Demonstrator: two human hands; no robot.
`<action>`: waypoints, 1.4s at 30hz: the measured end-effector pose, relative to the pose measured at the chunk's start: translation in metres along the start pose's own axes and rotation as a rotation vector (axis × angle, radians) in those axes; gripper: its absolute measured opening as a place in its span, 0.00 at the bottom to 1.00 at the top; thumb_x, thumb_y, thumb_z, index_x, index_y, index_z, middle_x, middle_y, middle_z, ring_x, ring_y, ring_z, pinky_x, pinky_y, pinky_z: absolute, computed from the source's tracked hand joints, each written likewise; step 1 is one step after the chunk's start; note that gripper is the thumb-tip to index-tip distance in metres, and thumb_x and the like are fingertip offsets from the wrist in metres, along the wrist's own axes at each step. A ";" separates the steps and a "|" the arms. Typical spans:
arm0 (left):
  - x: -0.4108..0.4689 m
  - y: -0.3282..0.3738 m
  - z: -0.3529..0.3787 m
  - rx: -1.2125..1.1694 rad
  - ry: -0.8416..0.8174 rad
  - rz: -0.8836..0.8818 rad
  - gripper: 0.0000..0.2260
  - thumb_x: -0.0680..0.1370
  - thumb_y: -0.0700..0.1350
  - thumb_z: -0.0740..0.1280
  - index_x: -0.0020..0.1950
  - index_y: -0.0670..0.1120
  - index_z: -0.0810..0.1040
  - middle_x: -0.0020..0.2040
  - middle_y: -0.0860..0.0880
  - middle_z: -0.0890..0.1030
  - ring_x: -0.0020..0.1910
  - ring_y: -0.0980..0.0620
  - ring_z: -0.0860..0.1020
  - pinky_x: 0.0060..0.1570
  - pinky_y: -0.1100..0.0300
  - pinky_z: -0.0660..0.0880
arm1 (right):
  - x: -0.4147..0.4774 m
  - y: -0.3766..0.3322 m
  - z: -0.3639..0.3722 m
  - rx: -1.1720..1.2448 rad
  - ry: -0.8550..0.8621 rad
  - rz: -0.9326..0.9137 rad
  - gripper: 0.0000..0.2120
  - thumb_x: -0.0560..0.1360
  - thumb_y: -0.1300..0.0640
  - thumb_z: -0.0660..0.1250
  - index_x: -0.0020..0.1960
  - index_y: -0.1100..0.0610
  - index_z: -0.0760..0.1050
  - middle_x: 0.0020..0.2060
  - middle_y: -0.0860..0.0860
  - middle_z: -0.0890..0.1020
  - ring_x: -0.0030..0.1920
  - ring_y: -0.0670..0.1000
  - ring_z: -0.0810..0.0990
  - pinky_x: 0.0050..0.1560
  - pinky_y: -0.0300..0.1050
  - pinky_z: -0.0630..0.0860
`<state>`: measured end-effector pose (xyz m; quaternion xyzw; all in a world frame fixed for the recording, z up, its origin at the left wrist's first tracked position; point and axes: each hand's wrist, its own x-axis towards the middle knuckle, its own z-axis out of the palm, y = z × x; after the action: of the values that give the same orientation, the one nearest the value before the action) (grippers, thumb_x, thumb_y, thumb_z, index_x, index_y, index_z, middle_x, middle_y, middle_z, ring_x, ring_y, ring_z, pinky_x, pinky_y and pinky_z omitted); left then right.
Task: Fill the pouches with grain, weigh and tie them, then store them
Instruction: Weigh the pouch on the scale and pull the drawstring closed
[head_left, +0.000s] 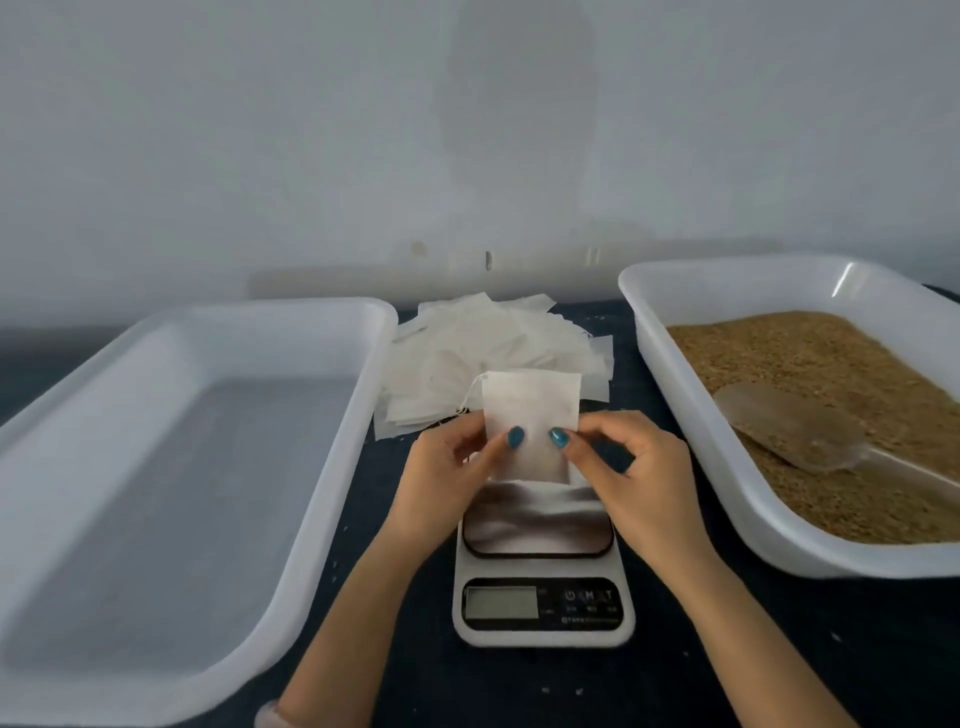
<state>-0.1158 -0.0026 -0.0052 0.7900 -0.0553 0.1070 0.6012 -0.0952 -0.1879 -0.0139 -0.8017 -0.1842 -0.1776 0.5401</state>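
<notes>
Hands, 2: left hand (447, 467) and right hand (639, 467) each pinch one pouch (530, 410) by its side edges, thumbs on the near face. The other fingers are curled behind it and mostly hidden.
Pouch, 1: white, held upright above the far end of the scale (543, 571), whose platform is partly covered by it. A thin string shows at its top left corner. Whether it holds anything cannot be told.
Scale, 1: mid-desk, near edge. The display is too blurred to read.
Spare pouches (483, 348): an overlapping heap at the desk's (675, 649) far edge, number uncountable.
Trays, 2: the left tray (182, 493) shows a bare floor and is cut off at the frame's left and bottom. The right tray (696, 415), cut off at the right, holds brown grain (779, 353).
Scoop (795, 431), 1: translucent, lying on the grain, handle end cut off.
</notes>
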 end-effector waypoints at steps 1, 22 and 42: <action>-0.001 -0.003 -0.003 0.049 -0.007 0.002 0.13 0.77 0.51 0.69 0.45 0.42 0.83 0.41 0.41 0.82 0.42 0.39 0.80 0.47 0.40 0.76 | -0.001 0.001 0.000 -0.012 -0.001 -0.014 0.06 0.73 0.50 0.73 0.46 0.40 0.80 0.43 0.38 0.83 0.50 0.43 0.81 0.52 0.37 0.76; -0.005 -0.014 -0.010 0.367 -0.068 0.028 0.09 0.77 0.49 0.72 0.37 0.50 0.77 0.34 0.59 0.78 0.28 0.63 0.73 0.31 0.72 0.66 | -0.005 0.023 -0.010 -0.192 -0.171 0.057 0.06 0.68 0.36 0.69 0.42 0.36 0.78 0.40 0.36 0.81 0.52 0.39 0.77 0.52 0.41 0.74; 0.001 -0.018 -0.008 0.059 0.115 -0.088 0.16 0.77 0.49 0.71 0.64 0.50 0.74 0.49 0.57 0.85 0.43 0.57 0.83 0.40 0.68 0.78 | -0.001 0.020 -0.011 -0.080 -0.006 0.044 0.09 0.78 0.45 0.62 0.55 0.43 0.78 0.51 0.38 0.82 0.56 0.43 0.79 0.58 0.50 0.79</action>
<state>-0.1118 0.0102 -0.0200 0.8017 0.0173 0.1272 0.5838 -0.0874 -0.2055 -0.0261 -0.8272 -0.1610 -0.1706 0.5107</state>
